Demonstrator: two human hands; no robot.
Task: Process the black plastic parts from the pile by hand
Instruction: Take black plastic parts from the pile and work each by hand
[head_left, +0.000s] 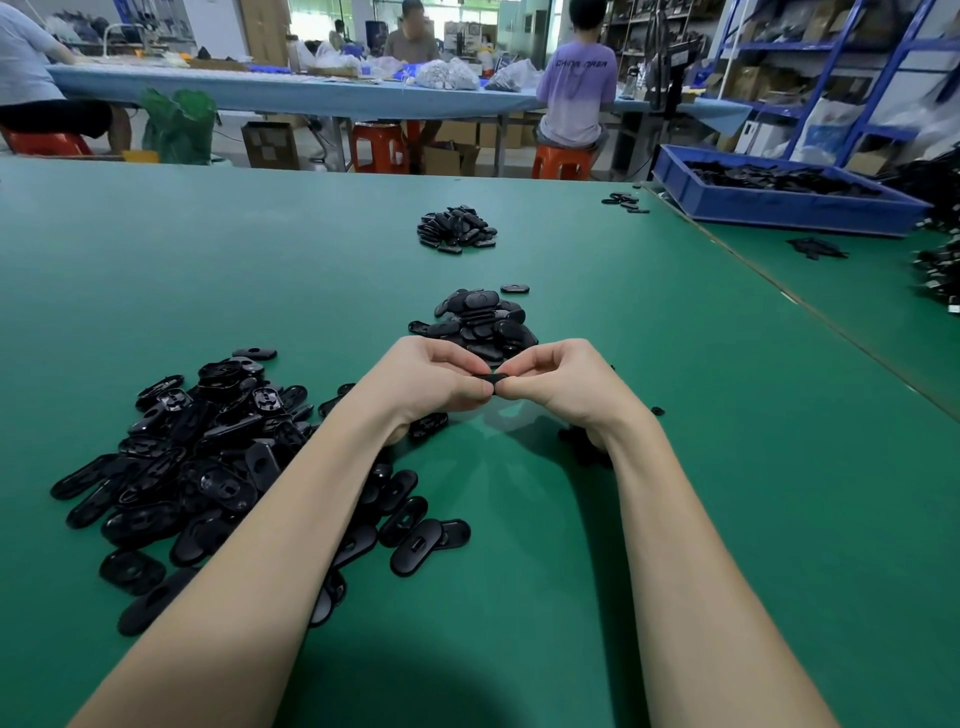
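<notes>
Both hands pinching one black part (490, 378) above the tabletop (675, 467).
Left hand (434, 382) and right hand (558, 384) are gripping its ends, fingers curled; large pile (208, 457) is lying toward the left edge, smaller pile (478, 325) just beyond the hands.

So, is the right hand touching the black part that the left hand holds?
Touching. The head view shows right hand and left hand both pinching the black part.

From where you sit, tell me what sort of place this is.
Likely a small factory's hand-assembly floor: piles of black plastic parts on a green worktable, a blue bin of more parts, and other workers on stools at a long table.
</notes>
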